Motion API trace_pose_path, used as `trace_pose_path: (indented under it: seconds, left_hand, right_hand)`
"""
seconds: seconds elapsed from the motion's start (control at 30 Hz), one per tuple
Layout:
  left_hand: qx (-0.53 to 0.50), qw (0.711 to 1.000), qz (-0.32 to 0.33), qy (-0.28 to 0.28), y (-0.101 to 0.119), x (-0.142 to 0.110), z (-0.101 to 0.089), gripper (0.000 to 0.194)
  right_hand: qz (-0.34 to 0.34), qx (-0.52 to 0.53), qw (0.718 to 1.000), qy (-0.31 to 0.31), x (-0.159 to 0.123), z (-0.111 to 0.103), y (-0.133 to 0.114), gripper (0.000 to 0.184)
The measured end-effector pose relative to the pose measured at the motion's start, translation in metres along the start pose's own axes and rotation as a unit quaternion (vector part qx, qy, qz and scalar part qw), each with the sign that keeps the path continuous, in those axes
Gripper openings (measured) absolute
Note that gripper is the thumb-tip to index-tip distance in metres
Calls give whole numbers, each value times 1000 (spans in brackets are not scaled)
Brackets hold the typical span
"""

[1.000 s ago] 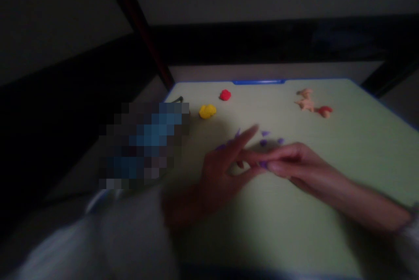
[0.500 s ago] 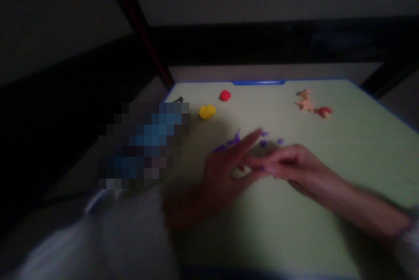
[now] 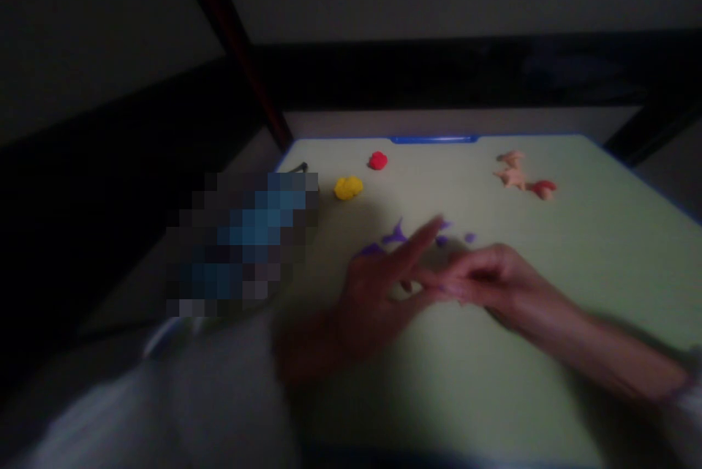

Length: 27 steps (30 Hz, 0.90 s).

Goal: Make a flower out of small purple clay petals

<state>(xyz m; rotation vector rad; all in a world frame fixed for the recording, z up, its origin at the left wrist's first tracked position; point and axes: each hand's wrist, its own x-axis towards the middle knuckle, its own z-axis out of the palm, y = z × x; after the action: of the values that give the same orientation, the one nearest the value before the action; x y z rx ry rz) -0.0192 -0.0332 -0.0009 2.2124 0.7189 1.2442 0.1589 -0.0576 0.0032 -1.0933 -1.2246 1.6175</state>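
Over the middle of the table, my left hand point(image 3: 378, 293) and my right hand point(image 3: 499, 279) meet at the fingertips. A tiny bit of purple clay point(image 3: 452, 289) shows between them, mostly covered by the fingers. My left thumb and a finger pinch from one side, with the index finger stretched out above. My right fingers are pressed together from the other side. Just beyond my left hand lie purple clay scraps point(image 3: 395, 233). Smaller purple clay bits point(image 3: 442, 241) rest behind the joined fingertips. The picture is dim and somewhat blurred.
On the pale, blue-edged table point(image 3: 592, 249) sit a yellow clay lump point(image 3: 348, 188) and a red clay lump point(image 3: 378, 160). Several peach clay pieces point(image 3: 512, 176), one partly red point(image 3: 542, 189), lie at the far right. A pixelated blue-and-dark object point(image 3: 252, 235) stands at the left edge.
My fingertips have shifted slightly against each other, and less of the purple bit shows between them. The clay pieces on the table stay where they were.
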Motion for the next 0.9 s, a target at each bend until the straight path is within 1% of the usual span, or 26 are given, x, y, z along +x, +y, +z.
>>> trace_pose_path:
  seconds: [0.1,0.23,0.4,0.5,0.73,0.9]
  left_hand:
    - [-8,1000,-16,15,-3,-2,2,78]
    - [-23,998,-23,52,-7,-4,2,78]
    - [-27,999,-24,36,-7,-4,3,75]
    - [-22,999,-18,41,-5,-4,5,76]
    - [-47,998,-24,26,-1,-4,7,77]
    - [-69,996,-55,24,1,-3,10,80]
  right_hand:
    - [7,6,1000,-14,1,-3,-1,11]
    - [8,26,997,-65,2,-5,-3,23]
    - [4,49,995,-91,3,-5,-2,21]
    - [14,62,995,-83,4,-4,0,18]
    - [24,72,995,-67,4,-2,0,17]
    - [40,74,996,-43,2,0,-1,9]
